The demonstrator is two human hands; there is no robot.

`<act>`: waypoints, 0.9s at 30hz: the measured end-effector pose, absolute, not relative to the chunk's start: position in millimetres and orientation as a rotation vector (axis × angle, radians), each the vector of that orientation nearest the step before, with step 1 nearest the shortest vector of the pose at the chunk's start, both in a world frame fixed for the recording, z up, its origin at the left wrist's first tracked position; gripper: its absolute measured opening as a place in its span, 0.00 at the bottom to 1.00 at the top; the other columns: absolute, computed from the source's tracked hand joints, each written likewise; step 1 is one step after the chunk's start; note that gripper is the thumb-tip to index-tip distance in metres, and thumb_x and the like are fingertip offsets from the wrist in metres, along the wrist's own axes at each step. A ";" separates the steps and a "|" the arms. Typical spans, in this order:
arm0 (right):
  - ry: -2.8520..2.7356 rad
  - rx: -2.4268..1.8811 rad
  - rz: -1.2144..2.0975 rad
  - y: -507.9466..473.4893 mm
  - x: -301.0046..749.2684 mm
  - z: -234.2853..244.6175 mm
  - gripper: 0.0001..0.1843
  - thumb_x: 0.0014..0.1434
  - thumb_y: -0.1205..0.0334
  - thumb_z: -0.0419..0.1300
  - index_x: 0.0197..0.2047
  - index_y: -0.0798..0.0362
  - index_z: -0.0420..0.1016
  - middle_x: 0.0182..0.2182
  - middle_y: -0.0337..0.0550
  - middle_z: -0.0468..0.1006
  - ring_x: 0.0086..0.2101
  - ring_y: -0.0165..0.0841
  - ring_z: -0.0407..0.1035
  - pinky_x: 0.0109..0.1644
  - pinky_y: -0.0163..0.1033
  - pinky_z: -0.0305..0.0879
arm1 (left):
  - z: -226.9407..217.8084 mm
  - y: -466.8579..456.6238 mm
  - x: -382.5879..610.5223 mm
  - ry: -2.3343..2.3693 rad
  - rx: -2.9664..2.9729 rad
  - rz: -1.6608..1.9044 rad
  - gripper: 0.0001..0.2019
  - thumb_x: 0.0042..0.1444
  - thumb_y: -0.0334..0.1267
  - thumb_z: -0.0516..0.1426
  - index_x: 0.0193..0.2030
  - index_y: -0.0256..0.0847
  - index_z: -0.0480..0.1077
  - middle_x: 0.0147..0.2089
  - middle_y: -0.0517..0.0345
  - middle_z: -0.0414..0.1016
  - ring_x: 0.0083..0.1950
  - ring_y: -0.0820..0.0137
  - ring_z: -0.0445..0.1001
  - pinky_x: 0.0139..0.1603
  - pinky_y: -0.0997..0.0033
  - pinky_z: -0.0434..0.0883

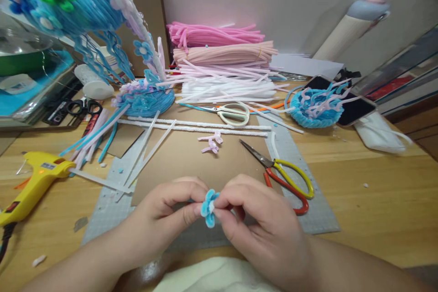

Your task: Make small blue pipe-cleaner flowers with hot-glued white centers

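Between my two hands, above the near edge of the cardboard (160, 164), is a small blue pipe-cleaner flower (207, 210) with a white centre. My left hand (178, 207) pinches its petals from the left. On the other side, the thumb and forefinger of my right hand (253, 219) close on the white centre. Two little lilac pipe-cleaner flowers (212, 142) lie on the cardboard beyond my hands. Scissors with red and yellow handles (290, 178) rest to the right, their blades pointing away from me.
A yellow glue gun (37, 182) lies at left, beside glue sticks (150, 155). Bundled pipe cleaners (222, 54) are stacked at the back, with cream-handled scissors (233, 114) before them. A tall blue flower-covered piece (82, 4) stands at upper left; a blue fuzzy bowl (313, 114) sits at right.
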State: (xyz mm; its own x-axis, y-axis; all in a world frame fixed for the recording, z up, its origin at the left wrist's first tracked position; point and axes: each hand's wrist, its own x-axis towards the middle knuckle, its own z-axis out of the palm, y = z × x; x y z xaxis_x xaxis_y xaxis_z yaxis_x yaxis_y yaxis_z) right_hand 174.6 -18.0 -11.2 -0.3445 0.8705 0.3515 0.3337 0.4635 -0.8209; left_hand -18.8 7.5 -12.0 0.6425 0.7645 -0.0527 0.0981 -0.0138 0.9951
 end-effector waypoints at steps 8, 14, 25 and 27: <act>-1.874 -1.014 0.838 -15.5 172.3 -12.9 0.08 0.56 0.74 0.56 0.34 0.52 0.71 0.25 0.37 0.70 0.26 0.27 0.64 0.30 0.33 0.60 | -13.0 7.0 -15.1 0.833 1.520 0.611 0.09 0.61 0.37 0.53 0.34 0.38 0.73 0.34 0.55 0.74 0.37 0.70 0.72 0.40 0.73 0.68; -1.748 -1.004 0.939 -18.9 173.6 -14.5 0.07 0.57 0.72 0.56 0.37 0.51 0.69 0.29 0.37 0.69 0.28 0.27 0.63 0.31 0.33 0.59 | -15.2 10.9 -14.3 0.809 1.454 0.629 0.08 0.61 0.37 0.54 0.34 0.39 0.74 0.34 0.57 0.72 0.37 0.71 0.71 0.41 0.73 0.66; -0.866 -0.926 2.014 -10.9 165.7 -19.4 0.14 0.58 0.50 0.57 0.38 0.52 0.61 0.21 0.32 0.67 0.17 0.22 0.58 0.18 0.25 0.52 | -15.8 14.2 -16.2 0.905 1.701 0.793 0.07 0.56 0.30 0.58 0.35 0.42 0.78 0.32 0.57 0.72 0.35 0.72 0.72 0.36 0.75 0.67; -0.745 -0.862 2.069 -10.2 165.0 -19.0 0.14 0.56 0.52 0.60 0.37 0.52 0.62 0.23 0.33 0.69 0.17 0.21 0.61 0.18 0.24 0.55 | -15.1 14.6 -16.1 0.924 1.773 0.822 0.08 0.56 0.29 0.57 0.36 0.42 0.78 0.33 0.57 0.73 0.35 0.71 0.72 0.36 0.75 0.68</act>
